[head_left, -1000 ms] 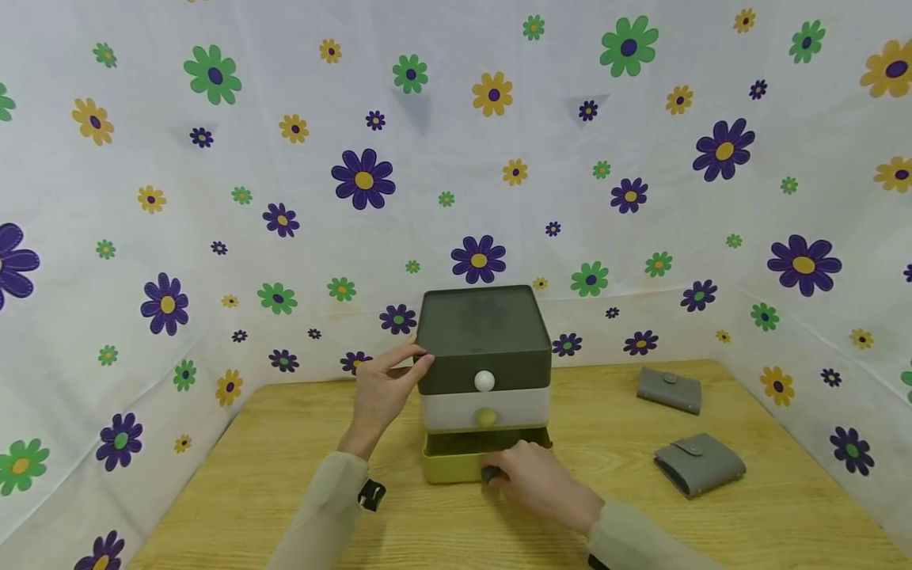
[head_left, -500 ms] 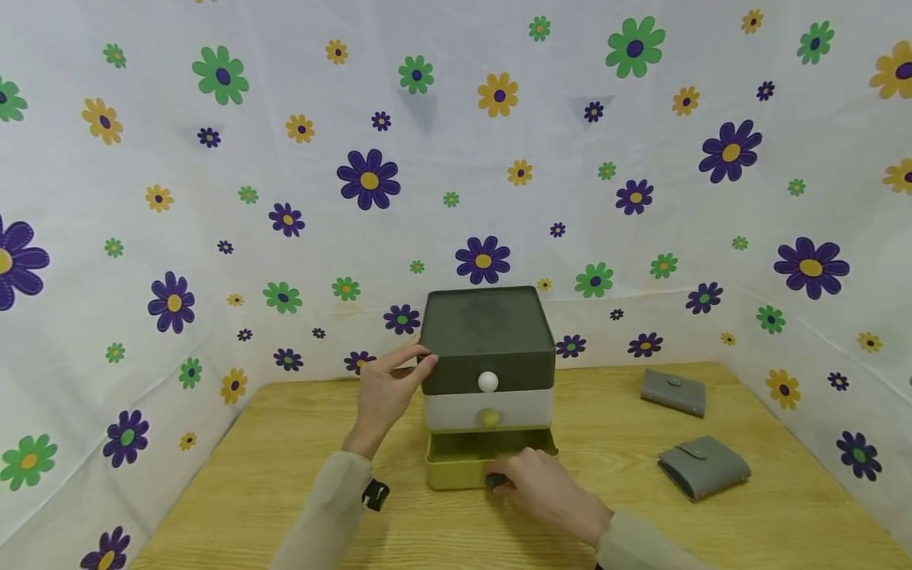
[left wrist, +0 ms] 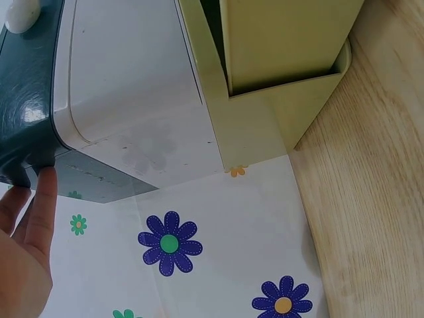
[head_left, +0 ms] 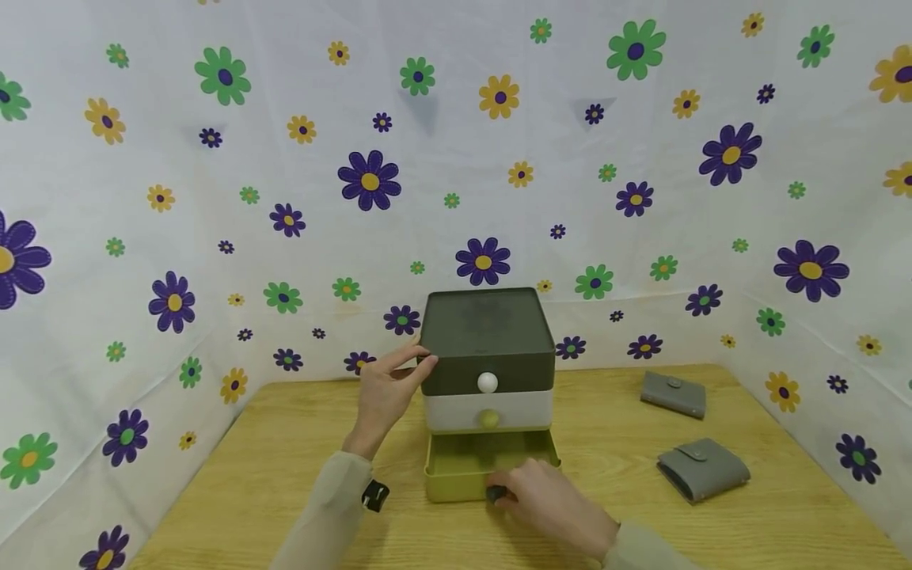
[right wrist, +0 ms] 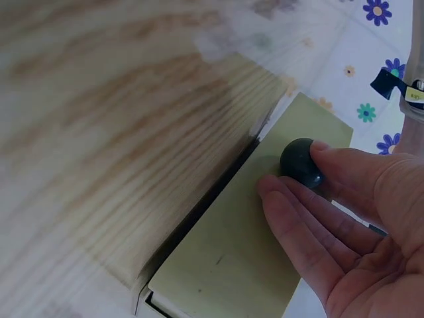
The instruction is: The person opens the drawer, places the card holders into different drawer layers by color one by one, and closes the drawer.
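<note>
A three-tier drawer box (head_left: pixel 488 332) stands on the table, its top tier dark green, its middle one white and its bottom one olive. The bottom drawer (head_left: pixel 456 486) is pulled out toward the person, and the part of its inside that shows holds nothing. My right hand (head_left: pixel 552 500) pinches that drawer's dark round knob (right wrist: pixel 301 163) between thumb and fingers. My left hand (head_left: pixel 385 393) rests at the top tier's front left corner, its fingertips (left wrist: pixel 45 179) touching the dark green side. The white knob (head_left: pixel 488 383) and the olive knob (head_left: pixel 488 419) face forward, untouched.
Two grey snap-flap wallets, a nearer one (head_left: pixel 702 470) and a farther one (head_left: pixel 673 394), lie on the right of the wooden table (head_left: pixel 285 443). A white flower-print cloth (head_left: pixel 313 261) hangs behind and along both sides.
My right hand has drawn the bottom drawer farther out toward the person, and more of its inside shows. The left hand keeps its place on the top tier's corner.
</note>
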Motion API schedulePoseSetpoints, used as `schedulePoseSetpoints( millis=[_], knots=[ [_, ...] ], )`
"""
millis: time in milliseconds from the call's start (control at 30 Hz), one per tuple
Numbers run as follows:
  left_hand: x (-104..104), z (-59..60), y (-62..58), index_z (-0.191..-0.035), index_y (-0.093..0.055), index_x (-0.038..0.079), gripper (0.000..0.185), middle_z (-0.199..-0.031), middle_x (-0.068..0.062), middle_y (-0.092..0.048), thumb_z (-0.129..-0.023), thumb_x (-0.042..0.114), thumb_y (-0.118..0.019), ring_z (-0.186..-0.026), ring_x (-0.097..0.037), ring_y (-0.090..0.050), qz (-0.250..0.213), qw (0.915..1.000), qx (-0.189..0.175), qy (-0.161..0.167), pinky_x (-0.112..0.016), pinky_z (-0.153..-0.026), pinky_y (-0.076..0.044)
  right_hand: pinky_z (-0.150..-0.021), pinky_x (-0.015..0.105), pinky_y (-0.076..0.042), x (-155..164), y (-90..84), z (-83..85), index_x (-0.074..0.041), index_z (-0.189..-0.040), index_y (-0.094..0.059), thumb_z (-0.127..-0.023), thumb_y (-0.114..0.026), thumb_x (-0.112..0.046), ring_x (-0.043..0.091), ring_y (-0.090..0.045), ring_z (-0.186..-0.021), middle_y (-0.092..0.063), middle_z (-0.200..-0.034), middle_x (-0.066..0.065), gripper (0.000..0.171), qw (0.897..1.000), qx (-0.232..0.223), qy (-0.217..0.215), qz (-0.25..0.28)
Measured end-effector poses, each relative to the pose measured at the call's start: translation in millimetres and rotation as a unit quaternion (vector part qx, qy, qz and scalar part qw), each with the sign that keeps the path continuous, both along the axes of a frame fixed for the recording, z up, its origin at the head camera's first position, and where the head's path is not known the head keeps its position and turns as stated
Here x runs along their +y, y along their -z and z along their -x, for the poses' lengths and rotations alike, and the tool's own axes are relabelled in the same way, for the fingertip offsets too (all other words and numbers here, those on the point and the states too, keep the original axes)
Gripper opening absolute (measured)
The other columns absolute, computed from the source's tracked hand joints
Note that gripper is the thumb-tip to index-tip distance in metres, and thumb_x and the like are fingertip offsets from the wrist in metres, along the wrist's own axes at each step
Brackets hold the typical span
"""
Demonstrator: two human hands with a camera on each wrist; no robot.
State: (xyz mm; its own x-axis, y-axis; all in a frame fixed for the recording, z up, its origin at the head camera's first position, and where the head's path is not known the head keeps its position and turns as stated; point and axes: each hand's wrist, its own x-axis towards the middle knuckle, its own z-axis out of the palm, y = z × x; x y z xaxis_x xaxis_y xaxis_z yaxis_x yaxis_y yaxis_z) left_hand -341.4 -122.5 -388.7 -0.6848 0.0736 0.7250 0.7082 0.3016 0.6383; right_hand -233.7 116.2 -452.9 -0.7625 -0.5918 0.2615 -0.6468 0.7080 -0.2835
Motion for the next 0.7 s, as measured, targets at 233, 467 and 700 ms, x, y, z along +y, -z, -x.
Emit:
schedulePoseSetpoints(
  millis=[233,467,700],
  knots=[
    [-1.3,-0.1,0.3,-0.100,-0.078,0.013,0.018,-0.110,-0.007,-0.074,-0.086,0.025,-0.077,-0.109,-0.021,-0.069,0.003,1.0000,-0.008,-0.004,-0.025,-0.077,-0.060,-0.059,0.015,-0.051,0.6,-0.2,-3.1,-0.015,-0.099,-0.074,-0.086,-0.075,-0.013,-0.001,-0.065,-0.073,-0.073,-0.087,-0.007,0.014,1.000,-0.001,-0.005,0.002],
    [-0.8,-1.7,0.5,-0.100,-0.078,0.014,0.018,-0.112,-0.007,-0.074,-0.086,0.026,-0.077,-0.112,-0.022,-0.067,0.000,0.9998,-0.022,-0.004,-0.023,-0.078,-0.060,-0.059,0.016,-0.050,3.4,-0.4,-8.3,-0.018,-0.098,-0.074,-0.086,-0.075,-0.015,-0.002,-0.063,-0.073,-0.073,-0.087,-0.010,0.013,1.000,-0.019,0.000,0.000],
    [-0.2,0.2,0.7,-0.099,-0.078,0.014,0.018,-0.111,-0.007,-0.074,-0.086,0.026,-0.077,-0.111,-0.022,-0.068,-0.002,0.9999,-0.012,-0.002,-0.029,-0.077,-0.061,-0.056,0.015,-0.048,4.2,0.0,-9.6,-0.018,-0.099,-0.074,-0.087,-0.074,-0.015,-0.003,-0.061,-0.070,-0.072,-0.084,-0.009,0.012,1.000,-0.014,0.001,0.001]
  ],
)
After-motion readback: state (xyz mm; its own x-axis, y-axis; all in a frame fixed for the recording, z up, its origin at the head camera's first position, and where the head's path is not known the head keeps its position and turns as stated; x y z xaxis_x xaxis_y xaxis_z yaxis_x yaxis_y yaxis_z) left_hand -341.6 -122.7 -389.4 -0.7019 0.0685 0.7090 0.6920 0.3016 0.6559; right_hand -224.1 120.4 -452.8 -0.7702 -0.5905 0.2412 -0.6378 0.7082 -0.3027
